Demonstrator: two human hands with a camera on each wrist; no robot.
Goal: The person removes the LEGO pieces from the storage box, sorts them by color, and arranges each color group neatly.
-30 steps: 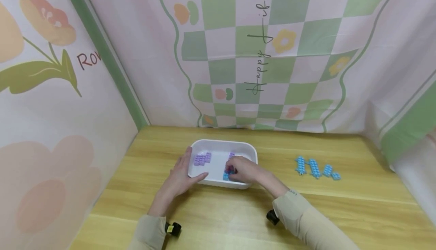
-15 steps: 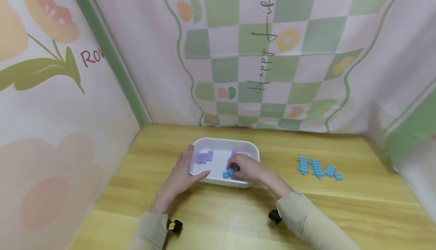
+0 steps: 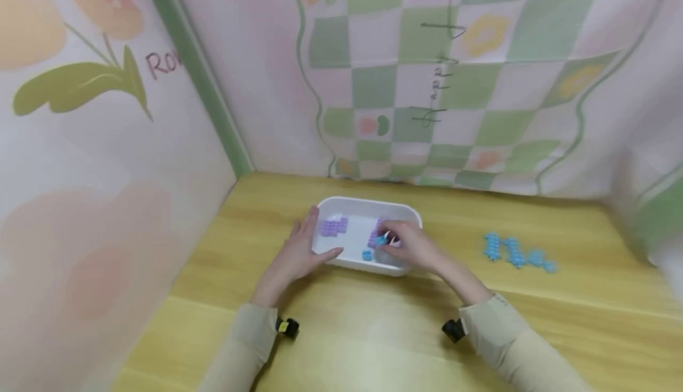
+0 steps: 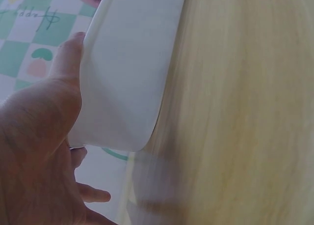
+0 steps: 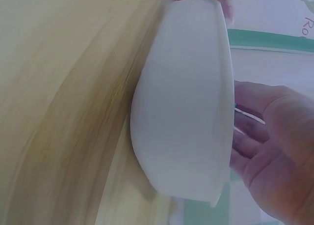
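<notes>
A white tray (image 3: 352,201) stands on the wooden table, with its corner held in my left hand (image 3: 301,249), the thumb over the near rim and the fingers along the left end. Inside the tray, my right hand (image 3: 408,244) pinches a small light-blue studded building block (image 3: 380,241) between thumb and fingertips. Another blue block (image 3: 366,255) lies on the tray floor just left of that hand. Purple blocks (image 3: 334,226) sit in the left part, and further purple ones (image 3: 372,238) are partly hidden behind the right hand. Both wrist views show mainly the tray's outer wall (image 4: 127,68).
To the right of the tray, several blue block pieces (image 3: 514,252) lie in a row on the wooden table (image 3: 341,327). A patterned curtain (image 3: 443,72) closes off the back, and a printed curtain (image 3: 101,155) stands at the left.
My right hand has lifted a blue block slightly up from beside the other blue one, which now lies apart. The left hand keeps its place on the tray; the head view has shifted.
</notes>
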